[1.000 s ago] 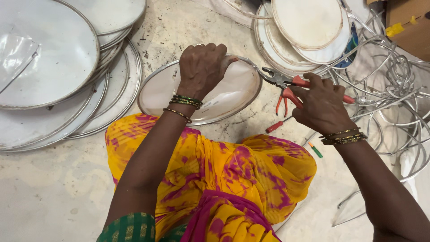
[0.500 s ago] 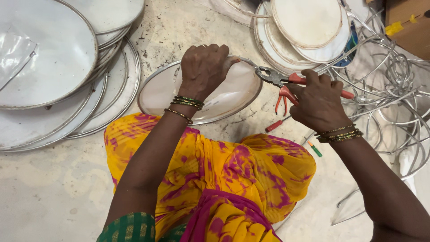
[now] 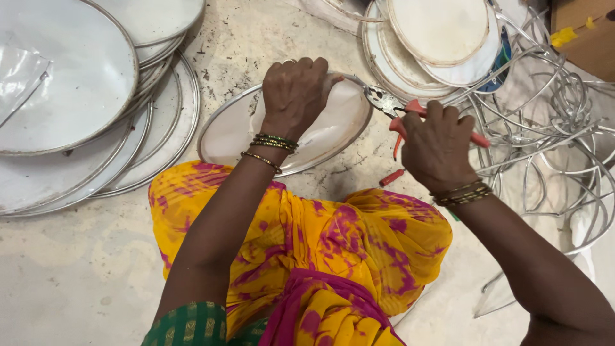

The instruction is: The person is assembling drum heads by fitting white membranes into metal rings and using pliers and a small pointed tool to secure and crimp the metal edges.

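Observation:
A round metal-rimmed frame with a pale skin stretched over it (image 3: 333,138) lies on the floor in front of my knees. My left hand (image 3: 296,93) grips its far rim, fingers curled over the edge. My right hand (image 3: 437,148) is closed around red-handled pliers (image 3: 392,106), whose metal jaws bite the frame's rim at the upper right. Bangles circle both wrists. Yellow and pink cloth (image 3: 359,243) covers my lap below the frame.
A stack of larger white round frames (image 3: 83,109) lies at the left. More round frames (image 3: 442,38) are piled at the top right. A tangle of bare wire rings (image 3: 557,128) fills the right side. A cardboard box (image 3: 586,32) sits at the corner.
Both hands have shifted slightly up the frame; the pliers' jaws have moved along the rim towards its upper right edge. The grip on both is unchanged.

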